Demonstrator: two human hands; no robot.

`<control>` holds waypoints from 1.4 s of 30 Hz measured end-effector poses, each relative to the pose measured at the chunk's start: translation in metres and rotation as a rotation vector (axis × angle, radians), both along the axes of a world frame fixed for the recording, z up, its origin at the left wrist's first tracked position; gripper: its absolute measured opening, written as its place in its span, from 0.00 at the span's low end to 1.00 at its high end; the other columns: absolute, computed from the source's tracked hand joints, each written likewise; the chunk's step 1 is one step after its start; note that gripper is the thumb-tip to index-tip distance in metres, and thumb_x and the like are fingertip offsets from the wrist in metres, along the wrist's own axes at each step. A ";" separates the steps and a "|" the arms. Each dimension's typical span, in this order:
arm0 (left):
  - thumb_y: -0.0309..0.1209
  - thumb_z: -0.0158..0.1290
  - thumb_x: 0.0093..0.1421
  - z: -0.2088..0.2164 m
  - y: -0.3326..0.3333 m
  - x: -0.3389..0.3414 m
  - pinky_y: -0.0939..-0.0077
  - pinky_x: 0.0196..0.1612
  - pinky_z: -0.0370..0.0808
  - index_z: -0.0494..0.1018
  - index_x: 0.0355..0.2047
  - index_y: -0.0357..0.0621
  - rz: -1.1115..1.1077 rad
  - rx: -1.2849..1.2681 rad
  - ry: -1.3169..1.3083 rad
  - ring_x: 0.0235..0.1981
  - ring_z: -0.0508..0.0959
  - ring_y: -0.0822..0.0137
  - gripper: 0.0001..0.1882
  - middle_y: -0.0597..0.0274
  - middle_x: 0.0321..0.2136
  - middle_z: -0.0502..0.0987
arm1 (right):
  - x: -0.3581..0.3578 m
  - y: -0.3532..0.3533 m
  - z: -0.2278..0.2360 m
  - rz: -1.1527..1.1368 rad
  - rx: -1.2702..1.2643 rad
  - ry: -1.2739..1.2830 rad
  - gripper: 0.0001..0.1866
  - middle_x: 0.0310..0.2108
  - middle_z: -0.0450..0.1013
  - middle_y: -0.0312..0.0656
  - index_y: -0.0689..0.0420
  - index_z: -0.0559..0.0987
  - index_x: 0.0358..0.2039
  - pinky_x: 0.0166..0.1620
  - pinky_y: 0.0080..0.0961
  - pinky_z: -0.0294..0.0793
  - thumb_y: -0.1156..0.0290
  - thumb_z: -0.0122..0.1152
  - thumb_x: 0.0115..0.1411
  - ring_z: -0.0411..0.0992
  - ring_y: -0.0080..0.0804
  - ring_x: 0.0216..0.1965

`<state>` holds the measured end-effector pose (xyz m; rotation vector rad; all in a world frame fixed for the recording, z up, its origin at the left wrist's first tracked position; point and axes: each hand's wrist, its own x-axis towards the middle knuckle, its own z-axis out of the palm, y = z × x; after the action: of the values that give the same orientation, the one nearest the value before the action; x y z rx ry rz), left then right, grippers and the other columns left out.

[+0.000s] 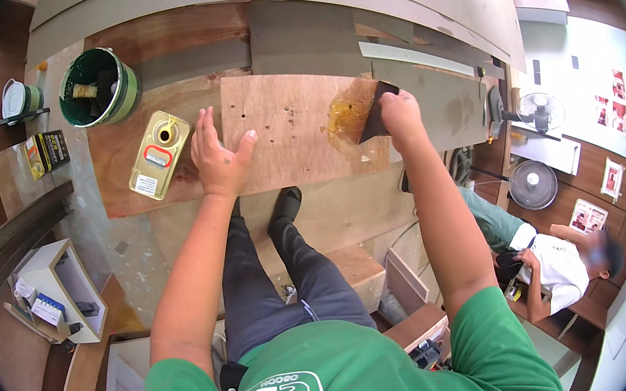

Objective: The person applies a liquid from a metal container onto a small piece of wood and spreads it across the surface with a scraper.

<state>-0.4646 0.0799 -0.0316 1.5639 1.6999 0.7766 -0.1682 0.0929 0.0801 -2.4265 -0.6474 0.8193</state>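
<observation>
Seemingly spreading the amber patch point(344, 120), the right hand point(402, 116) grips a scraper point(374, 119) at its three o'clock, left hand point(223, 160) splayed at nine, even strokes probably needed next.

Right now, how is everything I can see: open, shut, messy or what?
Tin: spout open
Bucket: open, brush inside
Board: flat, shiny yellow patch on it
Scraper: tilted, held
Right grip: closed on scraper
Left grip: open, spread
Lower fan: can't tell if spinning
</observation>
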 end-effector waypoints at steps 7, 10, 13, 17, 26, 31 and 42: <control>0.49 0.62 0.52 -0.001 0.001 0.002 0.53 0.69 0.53 0.58 0.67 0.41 -0.001 -0.058 -0.065 0.68 0.59 0.47 0.48 0.46 0.68 0.60 | 0.056 0.000 -0.007 0.060 0.011 0.014 0.10 0.26 0.71 0.42 0.63 0.74 0.33 0.33 0.33 0.69 0.73 0.47 0.55 0.67 0.33 0.27; 0.49 0.62 0.52 -0.002 0.001 0.001 0.53 0.69 0.54 0.58 0.67 0.40 -0.005 -0.052 -0.063 0.68 0.59 0.47 0.48 0.46 0.68 0.59 | 0.056 0.004 -0.003 -0.058 0.001 0.121 0.08 0.25 0.70 0.39 0.60 0.75 0.31 0.32 0.32 0.68 0.74 0.47 0.55 0.66 0.29 0.26; 0.49 0.62 0.52 -0.003 0.000 0.000 0.53 0.69 0.54 0.57 0.67 0.40 -0.003 -0.051 -0.069 0.68 0.59 0.47 0.48 0.46 0.68 0.59 | 0.050 0.010 -0.002 0.056 -0.031 0.072 0.09 0.25 0.71 0.39 0.61 0.75 0.32 0.33 0.32 0.69 0.74 0.47 0.56 0.67 0.30 0.26; 0.50 0.62 0.52 -0.003 0.001 -0.002 0.54 0.69 0.54 0.57 0.67 0.40 -0.005 -0.049 -0.069 0.68 0.59 0.47 0.48 0.46 0.68 0.60 | 0.027 0.015 -0.001 0.161 -0.024 0.020 0.10 0.27 0.73 0.39 0.63 0.77 0.33 0.34 0.31 0.70 0.74 0.46 0.56 0.68 0.30 0.27; 0.45 0.64 0.52 0.001 0.000 -0.001 0.56 0.68 0.59 0.60 0.66 0.38 0.003 -0.004 -0.046 0.66 0.63 0.45 0.45 0.42 0.66 0.62 | 0.002 0.044 -0.009 0.314 -0.118 -0.152 0.16 0.34 0.77 0.60 0.68 0.77 0.37 0.46 0.40 0.73 0.68 0.46 0.58 0.76 0.54 0.38; 0.45 0.64 0.52 0.000 0.000 0.000 0.56 0.68 0.59 0.59 0.66 0.37 0.003 0.002 -0.056 0.66 0.63 0.45 0.45 0.42 0.66 0.62 | -0.022 0.060 -0.015 0.388 -0.122 -0.159 0.19 0.41 0.76 0.65 0.69 0.78 0.39 0.50 0.43 0.71 0.67 0.47 0.58 0.74 0.60 0.45; 0.45 0.64 0.52 -0.001 0.000 -0.002 0.56 0.67 0.59 0.59 0.66 0.37 0.005 -0.011 -0.049 0.66 0.62 0.45 0.45 0.43 0.66 0.62 | -0.042 0.019 0.041 0.908 0.057 -0.483 0.16 0.38 0.74 0.58 0.64 0.77 0.47 0.48 0.41 0.74 0.77 0.51 0.58 0.73 0.58 0.40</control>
<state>-0.4666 0.0801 -0.0324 1.5215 1.6709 0.7998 -0.2104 0.1119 0.1208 -2.2302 -1.9996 0.4771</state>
